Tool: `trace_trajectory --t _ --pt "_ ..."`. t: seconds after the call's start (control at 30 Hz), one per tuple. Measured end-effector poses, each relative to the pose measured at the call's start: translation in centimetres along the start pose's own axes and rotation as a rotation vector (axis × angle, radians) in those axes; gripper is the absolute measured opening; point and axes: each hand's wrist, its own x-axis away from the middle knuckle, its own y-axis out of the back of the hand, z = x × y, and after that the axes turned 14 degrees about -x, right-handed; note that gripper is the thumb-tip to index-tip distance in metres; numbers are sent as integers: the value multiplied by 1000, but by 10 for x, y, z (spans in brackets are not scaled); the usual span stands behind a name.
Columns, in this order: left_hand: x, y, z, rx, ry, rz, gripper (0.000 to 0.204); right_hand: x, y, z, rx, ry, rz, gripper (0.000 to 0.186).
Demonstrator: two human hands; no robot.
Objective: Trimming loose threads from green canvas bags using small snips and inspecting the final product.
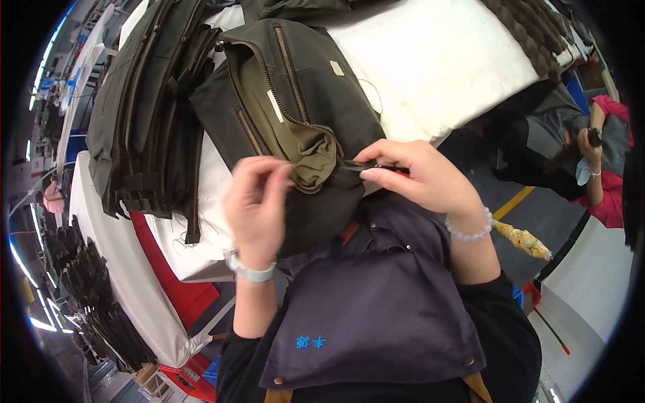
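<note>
A dark olive bag [306,80] lies on the white table with its long zipper unzipped, showing a lighter olive lining [259,87] bunched at the lower end. My right hand [420,178] grips small dark thread snips [390,168] with red on the handle, their tip at the bag beside the zipper's lower end. My left hand [259,208] is blurred at the left of that end, fingers curled toward the thumb; whatever they hold is too smeared to make out.
Stacked dark bags [144,101] lie on the white table [416,54] at left. Brown bundled material [517,33] sits at back right. A person [608,161] in pink holds something dark at right. Dark pieces [80,289] hang over another white surface [121,269] at lower left.
</note>
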Motion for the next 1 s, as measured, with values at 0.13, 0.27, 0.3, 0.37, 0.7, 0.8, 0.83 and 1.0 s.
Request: trace_trajectory --t 0.13,0.27,0.3,0.37,0.7,0.8,0.83,1.0 --pt "2 83 30 -217 127 -311 6 6 5 16 -245 -114 -154 19" --pt "13 131 51 -545 411 -288 9 -1 -10 7 -245 186 -352 14" --pt "15 123 57 -515 241 -387 13 -5 -12 7 -246 191 -353 14" --pt "20 102 49 -395 67 -465 28 -13 -18 8 -103 191 -348 19" --pt "19 -25 -5 -470 -542 -129 21 -36 -48 19 330 153 -421 19" --pt "17 -4 -1 -218 -284 -256 9 -33 -42 8 258 133 -462 18" --pt "15 11 6 -178 -118 -339 4 -32 -40 7 256 135 -465 18" --pt "14 100 46 -399 116 -424 19 -28 -38 12 174 164 -470 21"
